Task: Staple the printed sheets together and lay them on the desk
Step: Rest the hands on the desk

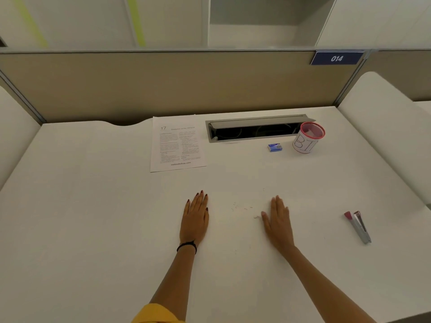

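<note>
The printed sheets (177, 143) lie flat at the back middle of the white desk (93, 206), text side up. A stapler (358, 226) with a pink end and a metal body lies at the right, well away from both hands. My left hand (195, 219) rests flat on the desk, palm down, fingers straight, a dark band on the wrist. My right hand (278, 221) lies flat beside it in the same way. Neither hand holds anything. Several small loose staples (242, 209) are scattered between the two hands.
A small blue staple box (274, 147) sits at the back right, beside a white cup with a pink mesh rim (307, 138). An open cable hatch (254, 130) is set into the desk behind them. Beige partition walls (163, 85) enclose the desk.
</note>
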Demonstrator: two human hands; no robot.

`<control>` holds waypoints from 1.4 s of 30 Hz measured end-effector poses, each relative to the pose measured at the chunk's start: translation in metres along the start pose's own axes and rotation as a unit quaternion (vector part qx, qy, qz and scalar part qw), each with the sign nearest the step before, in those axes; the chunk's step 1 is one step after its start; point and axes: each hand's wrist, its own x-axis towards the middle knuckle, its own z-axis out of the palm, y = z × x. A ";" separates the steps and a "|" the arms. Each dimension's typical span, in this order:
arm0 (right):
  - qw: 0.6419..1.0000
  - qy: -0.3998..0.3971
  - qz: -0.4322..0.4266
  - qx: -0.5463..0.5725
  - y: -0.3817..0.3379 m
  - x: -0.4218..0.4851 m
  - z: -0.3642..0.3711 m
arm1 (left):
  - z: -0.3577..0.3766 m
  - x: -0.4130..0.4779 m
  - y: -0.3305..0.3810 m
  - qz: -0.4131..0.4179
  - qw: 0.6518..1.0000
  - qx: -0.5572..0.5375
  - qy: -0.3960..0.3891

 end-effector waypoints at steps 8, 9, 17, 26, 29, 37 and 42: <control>0.994 -0.057 -0.025 -0.084 -0.013 -0.010 0.016 | -0.001 0.006 0.000 0.007 1.000 0.002 0.003; 0.994 -0.060 -0.037 -0.089 -0.016 -0.009 0.017 | -0.001 0.006 0.000 0.008 1.000 0.000 0.004; 0.990 -0.072 -0.089 -0.082 -0.042 0.001 0.025 | 0.002 0.007 -0.001 0.008 1.000 0.006 -0.004; 0.999 -0.026 -0.024 -0.006 -0.031 0.026 0.013 | 0.002 0.007 -0.001 0.006 1.000 0.012 -0.007; 0.999 -0.030 0.015 0.003 -0.032 0.032 0.014 | 0.002 0.008 0.000 0.004 1.000 0.013 -0.014; 0.971 -0.088 -0.221 -0.013 -0.053 0.021 0.019 | -0.001 0.007 0.000 -0.010 0.999 0.020 -0.028; 0.967 -0.070 -0.245 0.004 -0.056 0.000 0.020 | 0.000 0.008 0.000 -0.002 1.000 0.002 -0.023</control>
